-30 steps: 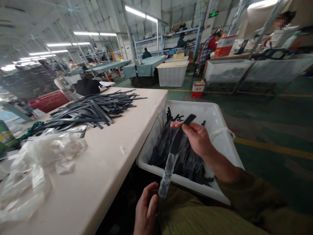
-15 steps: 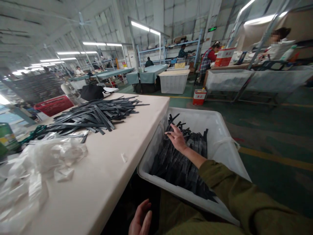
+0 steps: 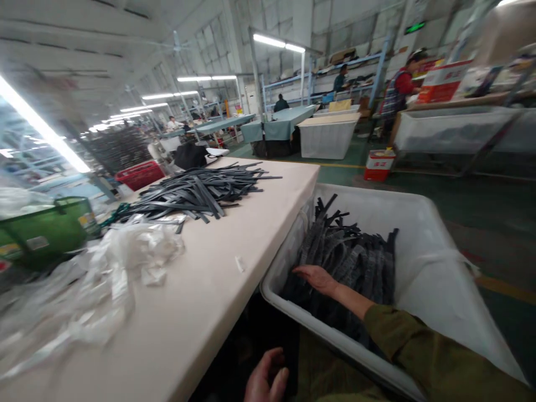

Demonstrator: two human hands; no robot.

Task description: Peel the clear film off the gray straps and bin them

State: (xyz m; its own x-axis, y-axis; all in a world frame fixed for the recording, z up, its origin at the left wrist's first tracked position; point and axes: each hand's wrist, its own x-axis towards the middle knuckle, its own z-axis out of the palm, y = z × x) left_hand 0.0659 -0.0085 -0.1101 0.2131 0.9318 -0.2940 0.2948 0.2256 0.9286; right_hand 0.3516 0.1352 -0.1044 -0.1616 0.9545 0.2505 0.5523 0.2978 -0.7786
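Note:
In the white plastic bin (image 3: 422, 223) lies a mass of dark, flat strips (image 3: 355, 257), bundled in layers and partly looking wrapped in clear film. My right hand (image 3: 320, 279) reaches over these strips near the bin's left side. Its fingers are stretched out and its fingertips are at the strips, with nothing visibly gripped. Low in the view, my left hand (image 3: 268, 377) hovers in front of the bin, fingers loosely bent and apart, holding nothing. Loose dark grey strips (image 3: 201, 192) lie in a heap on the pale-topped table (image 3: 218, 290).
Crumpled clear plastic (image 3: 113, 279) covers the table's left part, beside a green bag (image 3: 50, 226). A small white scrap (image 3: 239, 264) lies near the table edge. Behind stand a red basket (image 3: 140, 174), a red-and-white can (image 3: 379, 164) and a lidded white bin (image 3: 326, 137). People work farther off.
My right hand has moved down and nearer along the strips, its fingers now closer together. The view has swung left, bringing more of the green bag in. My left hand stays low, fingers apart.

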